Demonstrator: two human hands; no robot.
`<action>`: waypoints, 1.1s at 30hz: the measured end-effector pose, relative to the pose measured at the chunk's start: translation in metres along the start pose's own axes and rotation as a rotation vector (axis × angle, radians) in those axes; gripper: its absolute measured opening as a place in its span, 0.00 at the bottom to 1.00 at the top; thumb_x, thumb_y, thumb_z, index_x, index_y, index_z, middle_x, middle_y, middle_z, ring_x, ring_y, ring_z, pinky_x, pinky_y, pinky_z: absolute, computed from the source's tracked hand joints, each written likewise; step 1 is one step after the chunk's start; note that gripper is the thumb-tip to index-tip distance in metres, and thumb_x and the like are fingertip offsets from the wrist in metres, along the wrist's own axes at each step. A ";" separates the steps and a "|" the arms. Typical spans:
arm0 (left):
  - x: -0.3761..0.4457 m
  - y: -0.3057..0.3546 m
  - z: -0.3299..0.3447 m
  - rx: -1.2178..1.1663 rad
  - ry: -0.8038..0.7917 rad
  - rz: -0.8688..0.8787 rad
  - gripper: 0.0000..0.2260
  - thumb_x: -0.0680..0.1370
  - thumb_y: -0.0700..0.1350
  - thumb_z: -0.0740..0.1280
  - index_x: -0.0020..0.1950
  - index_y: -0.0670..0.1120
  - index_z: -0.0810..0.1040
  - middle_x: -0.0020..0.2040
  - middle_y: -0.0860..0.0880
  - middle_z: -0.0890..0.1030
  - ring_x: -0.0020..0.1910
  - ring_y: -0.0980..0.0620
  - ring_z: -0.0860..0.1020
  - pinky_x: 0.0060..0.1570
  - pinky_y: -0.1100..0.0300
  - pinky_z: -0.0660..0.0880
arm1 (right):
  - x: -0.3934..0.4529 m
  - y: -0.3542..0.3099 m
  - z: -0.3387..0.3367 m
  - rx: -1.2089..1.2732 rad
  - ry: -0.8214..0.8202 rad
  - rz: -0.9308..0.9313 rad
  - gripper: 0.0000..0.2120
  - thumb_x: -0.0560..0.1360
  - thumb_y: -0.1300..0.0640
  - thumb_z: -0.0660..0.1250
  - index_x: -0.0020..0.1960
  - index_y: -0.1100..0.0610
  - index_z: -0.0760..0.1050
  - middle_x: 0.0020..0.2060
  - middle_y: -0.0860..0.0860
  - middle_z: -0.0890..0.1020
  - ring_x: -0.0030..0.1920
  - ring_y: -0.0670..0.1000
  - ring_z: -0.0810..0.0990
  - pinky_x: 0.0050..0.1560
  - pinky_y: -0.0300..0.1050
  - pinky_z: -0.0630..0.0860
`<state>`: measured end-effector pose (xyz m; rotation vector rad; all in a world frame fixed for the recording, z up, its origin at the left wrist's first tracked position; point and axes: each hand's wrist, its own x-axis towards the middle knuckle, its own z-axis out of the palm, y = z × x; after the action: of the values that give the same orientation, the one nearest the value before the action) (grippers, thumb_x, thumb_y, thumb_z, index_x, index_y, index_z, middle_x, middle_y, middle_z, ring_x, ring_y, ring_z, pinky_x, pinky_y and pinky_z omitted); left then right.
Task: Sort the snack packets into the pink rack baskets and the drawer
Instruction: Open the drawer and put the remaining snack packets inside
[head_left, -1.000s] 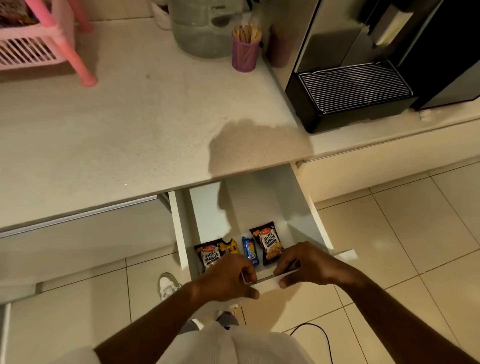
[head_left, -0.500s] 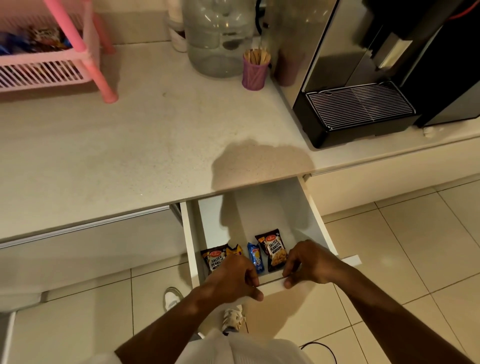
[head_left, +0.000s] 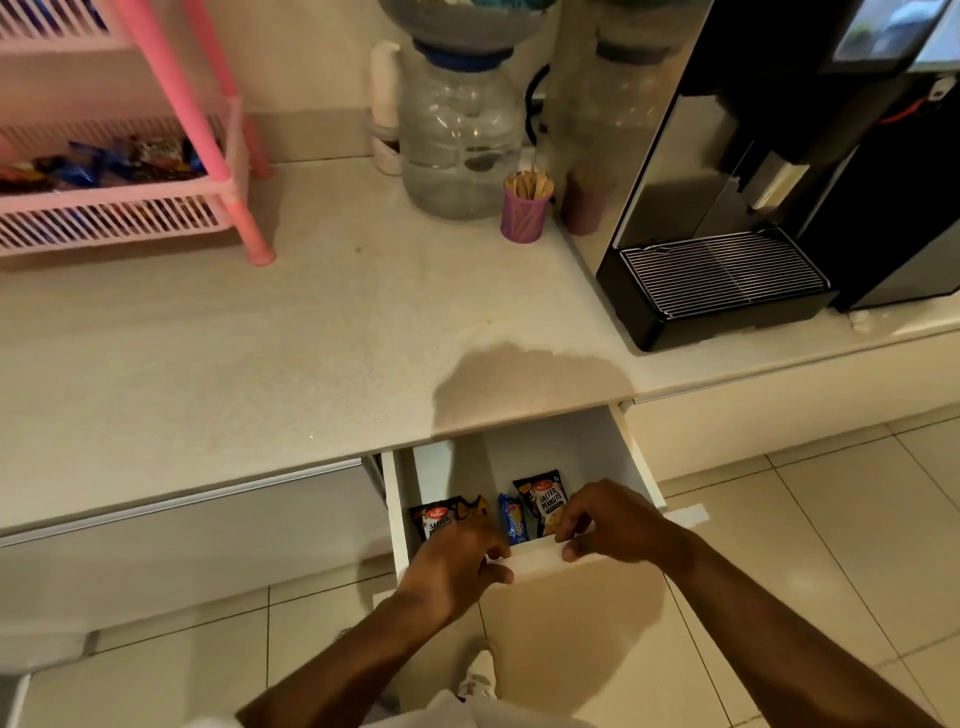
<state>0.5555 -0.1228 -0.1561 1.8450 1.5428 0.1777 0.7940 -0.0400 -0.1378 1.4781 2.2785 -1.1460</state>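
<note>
white drawer (head_left: 535, 558) front rim gripped by left hand (head_left: 457, 558) and right hand (head_left: 605, 525), snack packets (head_left: 543, 501) inside

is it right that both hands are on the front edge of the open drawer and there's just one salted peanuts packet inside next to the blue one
Not quite. Both the left hand and right hand are on the open drawer's front edge, but the head view shows two salted peanuts packets: one left and one right of the blue packet.
</note>
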 end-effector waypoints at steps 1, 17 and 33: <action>-0.002 -0.005 -0.004 0.018 0.026 0.007 0.11 0.75 0.55 0.71 0.56 0.56 0.80 0.54 0.58 0.78 0.45 0.62 0.73 0.43 0.70 0.69 | 0.003 -0.001 -0.002 -0.001 0.028 0.007 0.09 0.69 0.49 0.79 0.49 0.47 0.86 0.47 0.43 0.87 0.46 0.40 0.83 0.47 0.35 0.76; -0.011 -0.085 -0.080 0.331 0.402 -0.103 0.38 0.72 0.60 0.72 0.77 0.47 0.64 0.79 0.47 0.60 0.78 0.46 0.57 0.73 0.52 0.65 | 0.049 -0.030 -0.007 -0.343 0.645 -0.078 0.22 0.66 0.51 0.80 0.58 0.46 0.79 0.60 0.45 0.77 0.61 0.50 0.74 0.58 0.43 0.74; 0.009 -0.091 -0.115 0.433 0.412 -0.051 0.21 0.68 0.42 0.76 0.59 0.51 0.77 0.56 0.53 0.78 0.48 0.50 0.80 0.40 0.58 0.77 | 0.079 -0.044 -0.020 -0.445 0.830 -0.152 0.10 0.72 0.55 0.77 0.52 0.54 0.83 0.48 0.49 0.81 0.47 0.50 0.80 0.39 0.42 0.79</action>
<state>0.4238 -0.0626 -0.1284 2.1969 2.0352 0.2238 0.7237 0.0192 -0.1446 1.8042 2.9143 0.0460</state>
